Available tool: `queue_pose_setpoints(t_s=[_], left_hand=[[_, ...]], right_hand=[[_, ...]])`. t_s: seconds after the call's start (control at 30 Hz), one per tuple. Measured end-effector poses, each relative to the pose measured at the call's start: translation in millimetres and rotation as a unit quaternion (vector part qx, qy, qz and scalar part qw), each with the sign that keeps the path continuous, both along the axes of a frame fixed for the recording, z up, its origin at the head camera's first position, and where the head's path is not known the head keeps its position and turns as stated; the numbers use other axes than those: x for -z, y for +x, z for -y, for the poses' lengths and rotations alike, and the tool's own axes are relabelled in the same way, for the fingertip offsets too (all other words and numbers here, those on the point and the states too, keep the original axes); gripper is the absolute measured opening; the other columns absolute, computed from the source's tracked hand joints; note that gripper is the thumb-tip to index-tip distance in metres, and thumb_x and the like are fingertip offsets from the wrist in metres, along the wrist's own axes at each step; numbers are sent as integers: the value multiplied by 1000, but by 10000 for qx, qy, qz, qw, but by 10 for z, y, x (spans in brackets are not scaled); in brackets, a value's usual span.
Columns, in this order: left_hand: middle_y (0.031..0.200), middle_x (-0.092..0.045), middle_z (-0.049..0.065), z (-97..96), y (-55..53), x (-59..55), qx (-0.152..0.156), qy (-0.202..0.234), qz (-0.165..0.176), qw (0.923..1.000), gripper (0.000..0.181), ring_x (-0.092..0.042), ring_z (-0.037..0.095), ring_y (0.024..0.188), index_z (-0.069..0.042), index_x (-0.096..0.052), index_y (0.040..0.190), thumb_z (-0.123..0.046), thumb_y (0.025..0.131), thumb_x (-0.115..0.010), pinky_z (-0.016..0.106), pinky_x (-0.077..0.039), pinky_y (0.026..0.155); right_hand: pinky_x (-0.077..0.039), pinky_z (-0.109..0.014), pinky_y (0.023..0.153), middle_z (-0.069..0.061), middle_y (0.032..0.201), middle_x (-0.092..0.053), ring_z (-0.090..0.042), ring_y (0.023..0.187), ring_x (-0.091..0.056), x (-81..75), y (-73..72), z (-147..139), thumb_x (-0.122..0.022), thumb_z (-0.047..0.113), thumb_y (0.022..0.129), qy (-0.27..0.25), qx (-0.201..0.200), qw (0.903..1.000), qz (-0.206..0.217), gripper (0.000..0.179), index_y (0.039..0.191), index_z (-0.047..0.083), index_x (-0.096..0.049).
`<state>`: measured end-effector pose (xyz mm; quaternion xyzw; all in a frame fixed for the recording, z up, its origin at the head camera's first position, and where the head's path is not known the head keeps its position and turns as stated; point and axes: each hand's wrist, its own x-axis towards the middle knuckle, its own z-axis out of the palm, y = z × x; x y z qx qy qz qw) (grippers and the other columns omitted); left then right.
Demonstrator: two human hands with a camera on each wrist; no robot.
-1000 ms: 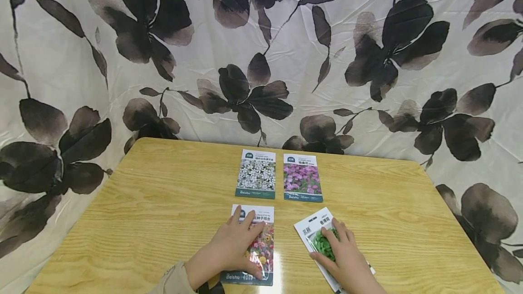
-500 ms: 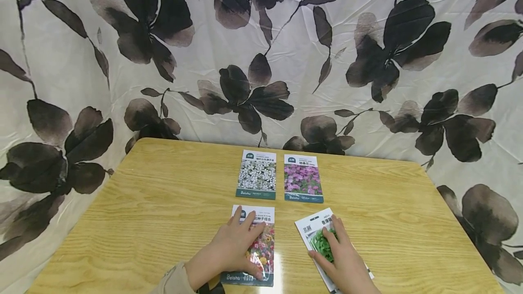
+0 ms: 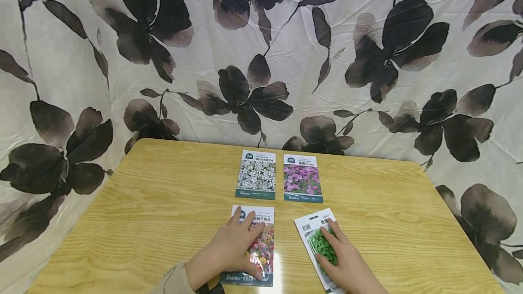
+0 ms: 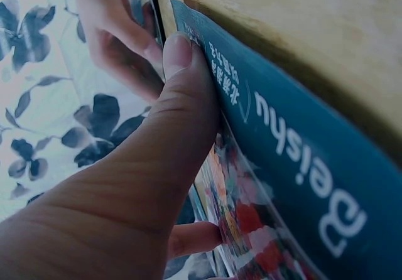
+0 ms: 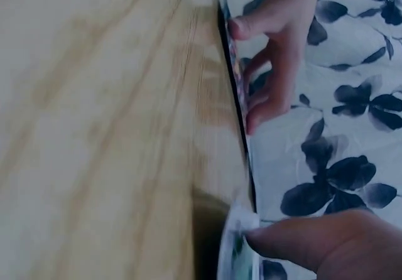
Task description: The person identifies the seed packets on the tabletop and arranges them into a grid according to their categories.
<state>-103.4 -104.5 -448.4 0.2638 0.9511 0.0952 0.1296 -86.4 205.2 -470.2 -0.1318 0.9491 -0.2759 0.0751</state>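
Observation:
In the head view my left hand (image 3: 229, 245) rests with spread fingers on a seed packet (image 3: 266, 254) showing mixed, multicoloured flowers, lying flat on the table. The left wrist view shows the thumb (image 4: 179, 73) on the packet's teal lower band (image 4: 295, 135). To the right, my right hand (image 3: 347, 260) lies over a white seed packet (image 3: 307, 226) with a green leafy picture, tilted on the table. Its fingers are mostly straight and touch the packet's face and right side. The right wrist view shows that thumb (image 5: 301, 239) against the packet's edge.
Two more seed packets lie side by side farther back: one with white flowers (image 3: 256, 175), one with pink-purple flowers (image 3: 303, 178). The wooden table (image 3: 163, 194) ends at a white cloth (image 3: 306, 71) with dark flowers hanging behind it.
My right hand has shifted slightly over the green-leaf packet, uncovering more of its picture while covering more of its printed name. The left hand and the other packets stay in place.

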Motion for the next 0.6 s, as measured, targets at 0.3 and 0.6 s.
queue_pose_setpoints(t_s=[0.3, 0.6], left_hand=[[153, -38, 19, 2, 1, -2, 7, 2, 16, 10000, 111, -26, 58, 137, -20, -47, 149, -82, 59, -71, 64, -51, 84], [152, -38, 20, 7, 4, -16, 28, 45, 3, 10000, 111, -27, 59, 137, -19, -48, 148, -81, 60, -72, 64, -52, 83]], right_hand=[[-35, -60, 105, -24, 157, -29, -46, 142, -28, -121, -23, -116, -77, 33, 87, -373, -535, 9976, 216, 71, 142, -3, -50], [-41, -54, 104, -12, 154, -42, -37, 138, -42, -81, -50, -147, -75, 52, 82, 150, -265, 9995, -37, 70, 136, 9, -62]])
